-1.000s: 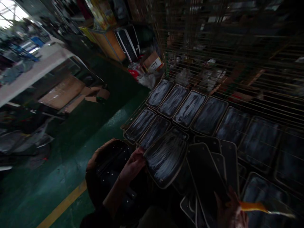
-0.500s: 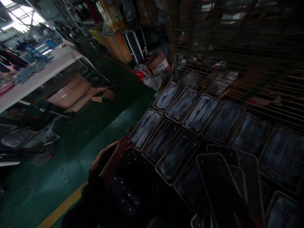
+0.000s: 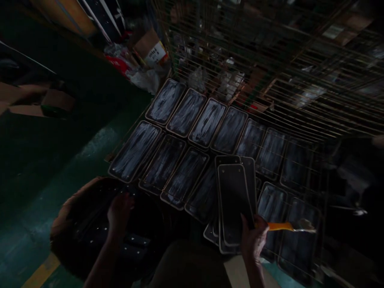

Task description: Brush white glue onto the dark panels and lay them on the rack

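Note:
In the dim light my right hand (image 3: 254, 238) is closed around a paintbrush (image 3: 280, 227) with an orange handle, its bristle end pointing right. The thumb of that hand lies against the top plate of a loose stack of dark rectangular plates (image 3: 234, 200), which have pale rims and small corner dots. My left hand (image 3: 120, 206) is over a brown-rimmed container (image 3: 60, 218) that holds dark pieces with small bright spots. Its fingers are dim and blurred. Beyond both hands, dark rectangular plates with whitish streaks (image 3: 136, 148) lie in rows on a wire rack.
A wire mesh wall (image 3: 285, 116) rises behind the rows, with bags and boxes beyond it. An opened carton (image 3: 150, 50) and clear plastic stand at the far corner. Green floor (image 3: 99, 148) with a yellow line (image 3: 42, 272) runs along the left.
My view has swung right and down. My left hand has come off the near-left streaked plate and is now over the container. My right hand and the brush now show clearly beside the stack.

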Demonstrator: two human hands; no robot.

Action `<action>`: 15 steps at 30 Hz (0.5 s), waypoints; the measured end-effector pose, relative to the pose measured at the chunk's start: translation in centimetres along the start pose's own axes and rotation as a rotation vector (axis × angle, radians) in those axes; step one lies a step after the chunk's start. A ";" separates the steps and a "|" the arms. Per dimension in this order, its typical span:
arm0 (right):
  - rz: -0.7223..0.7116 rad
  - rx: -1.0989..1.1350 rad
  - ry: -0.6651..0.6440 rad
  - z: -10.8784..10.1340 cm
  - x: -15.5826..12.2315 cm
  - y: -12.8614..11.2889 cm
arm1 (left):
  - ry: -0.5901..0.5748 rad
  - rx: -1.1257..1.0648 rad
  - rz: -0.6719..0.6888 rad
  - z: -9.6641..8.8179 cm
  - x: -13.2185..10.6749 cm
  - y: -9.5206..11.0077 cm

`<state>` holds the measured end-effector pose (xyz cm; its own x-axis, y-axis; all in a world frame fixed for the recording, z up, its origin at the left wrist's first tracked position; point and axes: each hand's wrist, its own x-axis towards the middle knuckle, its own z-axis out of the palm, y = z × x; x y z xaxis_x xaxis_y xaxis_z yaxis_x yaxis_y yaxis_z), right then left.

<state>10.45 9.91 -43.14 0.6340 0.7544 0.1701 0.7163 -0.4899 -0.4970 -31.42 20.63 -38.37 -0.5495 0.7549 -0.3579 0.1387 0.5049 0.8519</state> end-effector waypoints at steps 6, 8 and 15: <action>0.075 0.103 -0.017 -0.6 -1.4 0.4 | -0.636 0.191 -0.075 12.9 -13.8 -3.2; 0.015 0.127 -0.063 -2.1 -1.4 0.4 | -0.646 0.294 0.075 15.1 -17.1 -2.8; -0.355 0.279 -0.497 -11.3 2.2 0.4 | -0.669 0.568 0.265 14.7 -22.2 -3.0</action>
<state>15.41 6.41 -33.31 0.1166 0.9931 -0.0149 0.7118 -0.0941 -0.6960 -7.50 8.52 -38.63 0.1249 0.8710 -0.4752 0.6739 0.2771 0.6849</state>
